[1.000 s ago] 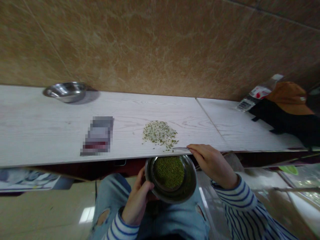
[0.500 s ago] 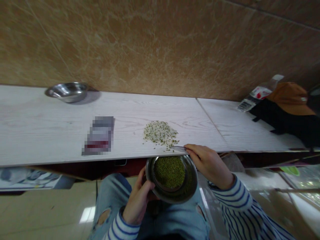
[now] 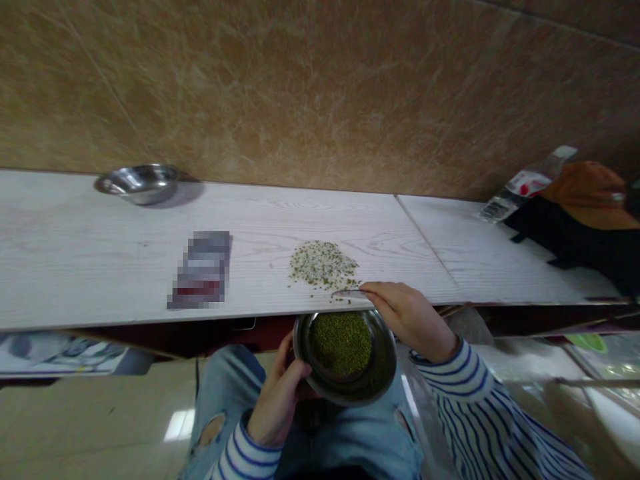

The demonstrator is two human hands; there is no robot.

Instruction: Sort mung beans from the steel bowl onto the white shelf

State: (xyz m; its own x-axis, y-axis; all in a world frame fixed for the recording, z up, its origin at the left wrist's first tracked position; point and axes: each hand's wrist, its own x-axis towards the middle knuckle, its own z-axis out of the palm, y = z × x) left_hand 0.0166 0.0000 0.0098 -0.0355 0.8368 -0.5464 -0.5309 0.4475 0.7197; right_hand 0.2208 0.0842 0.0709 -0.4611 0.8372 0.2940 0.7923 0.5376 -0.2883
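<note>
Far left on the white wood-grained desk (image 3: 250, 220), close to the brown marbled wall (image 3: 300, 100): a shiny silver metal bowl (image 3: 137, 185) with flaring sides, its shadow falling to the right. Nearer and a little right of it, a flat oblong grey item (image 3: 200, 270) with a dark red band, lying slantwise; too blocked out to identify.

Next, my left hand (image 3: 280, 393), below the desk's near edge. Thumb over the rim, fingers curled round the outer left side, gripping a round steel bowl (image 3: 383, 363) above my lap. Inside it, a bed of small green beans (image 3: 343, 343).

On the desk just beyond that bowl, a loose heap of mixed white and green grains (image 3: 323, 263), a few strays scattered on its near side.

My right hand (image 3: 413, 317) is to the right, at the near edge, fingers and thumb pinched on a thin metal utensil (image 3: 347, 293). Its tip points left among the strays.

Far right: a clear plastic bottle (image 3: 525, 183) with a white cap, lying tilted; beside it an orange-brown peaked hat (image 3: 585, 190) on a black fabric bundle (image 3: 570, 237).
</note>
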